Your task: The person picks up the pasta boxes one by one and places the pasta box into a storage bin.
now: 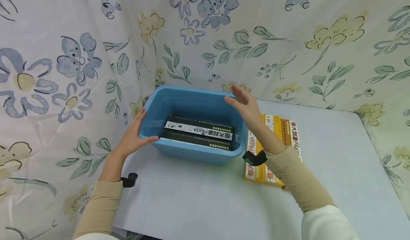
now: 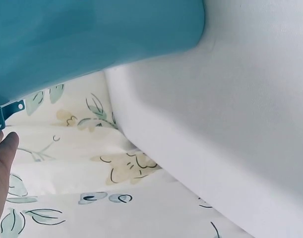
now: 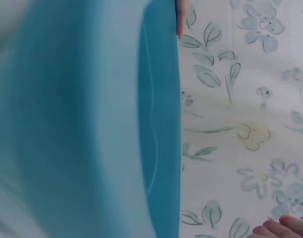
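A blue plastic bin [image 1: 195,154] stands on the white table, in the head view's middle. Inside lie black pasta boxes [image 1: 198,130] with white bands, lettered as black pepper flavor sauce. My left hand [image 1: 132,135] is at the bin's left front corner, thumb by the front rim and fingers fairly straight along the outer left side. In the left wrist view, part of that hand [image 2: 3,161] shows below a small bracket [image 2: 10,114] on the bin. My right hand [image 1: 245,108] is raised at the right rim, fingers apart and holding nothing.
Yellow pasta boxes [image 1: 254,172] and a brown-and-white one [image 1: 289,135] lie right of the bin, partly hidden by my right arm. Flowered cloth [image 1: 272,55] hangs behind and left of the table [image 1: 198,201]. Black wrist mounts [image 1: 129,180] sit on both wrists.
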{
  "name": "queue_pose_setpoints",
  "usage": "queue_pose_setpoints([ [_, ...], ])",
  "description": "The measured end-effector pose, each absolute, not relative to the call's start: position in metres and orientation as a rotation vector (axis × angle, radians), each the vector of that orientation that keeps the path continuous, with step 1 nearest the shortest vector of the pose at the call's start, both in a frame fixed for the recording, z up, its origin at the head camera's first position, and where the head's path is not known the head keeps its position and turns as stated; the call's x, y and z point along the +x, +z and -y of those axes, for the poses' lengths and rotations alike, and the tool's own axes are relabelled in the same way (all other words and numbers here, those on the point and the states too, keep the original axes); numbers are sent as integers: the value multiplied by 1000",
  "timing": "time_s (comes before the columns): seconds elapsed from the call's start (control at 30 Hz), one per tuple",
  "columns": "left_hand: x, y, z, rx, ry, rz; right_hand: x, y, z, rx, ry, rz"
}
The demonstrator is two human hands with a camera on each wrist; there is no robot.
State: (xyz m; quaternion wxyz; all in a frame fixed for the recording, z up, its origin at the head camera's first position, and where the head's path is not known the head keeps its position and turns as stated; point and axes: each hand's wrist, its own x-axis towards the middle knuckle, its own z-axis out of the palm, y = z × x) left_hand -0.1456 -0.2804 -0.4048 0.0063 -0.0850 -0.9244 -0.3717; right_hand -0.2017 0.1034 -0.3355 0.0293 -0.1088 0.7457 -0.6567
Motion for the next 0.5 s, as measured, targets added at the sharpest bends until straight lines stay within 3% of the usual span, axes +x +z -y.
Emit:
queue_pose_setpoints([
  [0.5, -147, -409, 281, -270, -1166, 2887, -168, -336, -138, -177, -2261, -2319],
])
